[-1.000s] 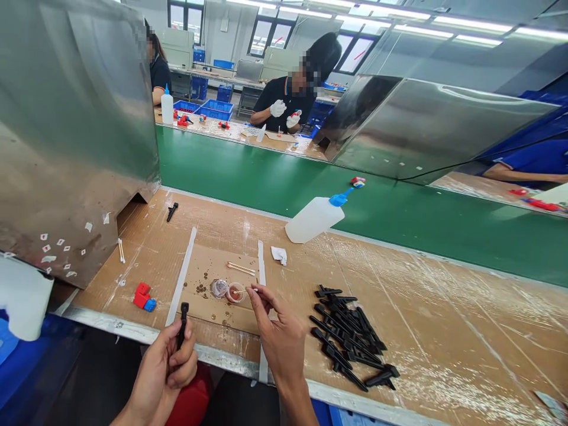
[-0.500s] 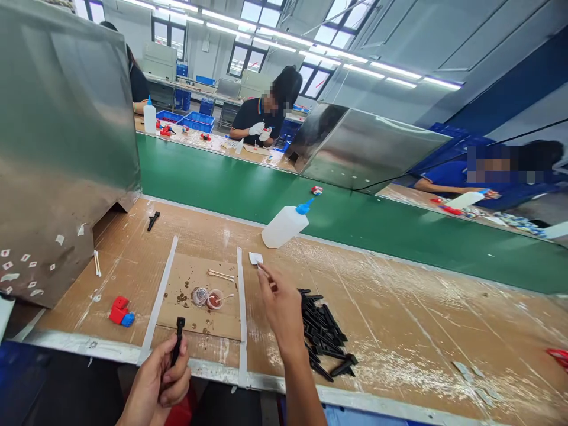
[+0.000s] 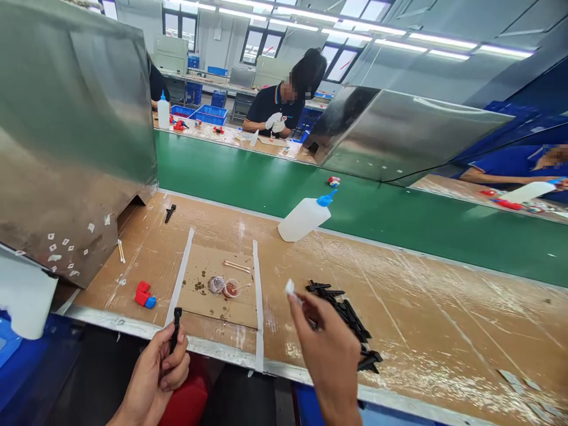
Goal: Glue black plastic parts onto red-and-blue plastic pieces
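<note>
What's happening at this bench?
Someone is working bare-handed. The left hand holds a black part, its wider end showing above the grip. The right hand pinches a white scrap, material unclear, with a pile of black pieces partly hidden behind it. On a cardboard sheet, a small cup holds something reddish, with a thin stick resting in it. Across the green surface, a co-worker's gloved hands are together.

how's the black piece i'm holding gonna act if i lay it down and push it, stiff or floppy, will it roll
The black piece looks stiff, standing straight out of the left grip without sagging. It's probably light, being slim. Its blocky end should discourage rolling; it may slide or pivot instead.
</note>
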Demonstrator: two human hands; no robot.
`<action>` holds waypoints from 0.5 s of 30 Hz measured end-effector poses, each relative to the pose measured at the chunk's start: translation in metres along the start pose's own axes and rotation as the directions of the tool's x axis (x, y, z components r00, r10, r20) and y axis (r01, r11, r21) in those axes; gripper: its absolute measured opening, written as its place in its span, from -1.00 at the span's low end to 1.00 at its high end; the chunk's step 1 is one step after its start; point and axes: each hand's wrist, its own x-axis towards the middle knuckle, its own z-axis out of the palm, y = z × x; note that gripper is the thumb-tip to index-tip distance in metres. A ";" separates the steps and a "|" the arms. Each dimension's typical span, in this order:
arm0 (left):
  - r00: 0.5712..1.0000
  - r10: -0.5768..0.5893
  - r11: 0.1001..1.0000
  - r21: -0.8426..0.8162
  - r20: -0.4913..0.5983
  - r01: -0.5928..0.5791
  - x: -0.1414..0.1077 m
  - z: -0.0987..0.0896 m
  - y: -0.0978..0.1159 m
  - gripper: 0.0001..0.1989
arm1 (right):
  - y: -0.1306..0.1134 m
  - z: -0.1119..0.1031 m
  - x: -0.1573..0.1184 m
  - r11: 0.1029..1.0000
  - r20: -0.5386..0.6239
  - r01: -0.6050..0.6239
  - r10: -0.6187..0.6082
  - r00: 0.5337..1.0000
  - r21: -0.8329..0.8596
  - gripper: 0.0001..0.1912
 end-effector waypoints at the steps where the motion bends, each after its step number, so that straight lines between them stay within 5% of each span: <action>1: 1.000 0.000 1.000 0.001 -0.007 0.000 -0.001 -0.001 0.000 -0.71 | -0.010 -0.003 -0.019 0.994 0.014 0.098 -0.099 0.995 0.046 -0.76; 3: 1.000 -0.006 1.000 0.006 -0.012 0.006 -0.002 -0.001 -0.001 -0.70 | -0.028 0.003 -0.053 0.963 0.016 0.252 -0.255 0.967 0.091 -0.82; 6: 1.000 -0.020 0.999 0.028 -0.002 0.021 -0.003 0.002 -0.004 -0.68 | -0.044 0.027 -0.082 0.932 0.138 0.326 -0.348 0.927 0.159 -0.79; 12: 0.999 -0.045 0.999 0.023 -0.028 0.045 -0.007 -0.001 -0.007 -0.67 | -0.043 0.049 -0.074 0.842 0.421 0.525 -0.525 0.740 0.127 -0.68; 15: 0.999 -0.050 0.999 0.010 -0.020 0.050 -0.007 -0.009 -0.008 -0.67 | -0.032 0.042 -0.070 0.833 0.471 0.543 -0.523 0.710 0.107 -0.64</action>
